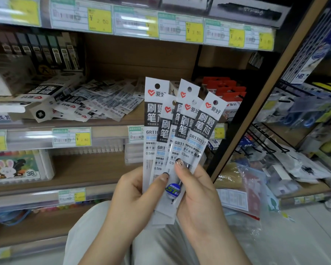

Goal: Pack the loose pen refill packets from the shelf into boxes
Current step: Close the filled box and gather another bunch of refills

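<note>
**Fan of refill packets held upright before the shelf**

Five refill packets point(182, 131) spread in a fan, long axes near vertical, hang-holes up and printed faces toward the camera. The left hand point(130, 199) clamps their lower ends, thumb pressed on the front. The right hand point(199, 197) has its fingers point(180, 169) pinched on the rightmost ones. Behind, loose packets point(101, 104) lie heaped on the shelf point(135, 117) beside a box point(40, 92).

Fanned refill packets point(182, 131): lower ends hidden by left hand point(134, 196), right hand point(197, 192). Top price tags point(99, 20) blurred.
</note>
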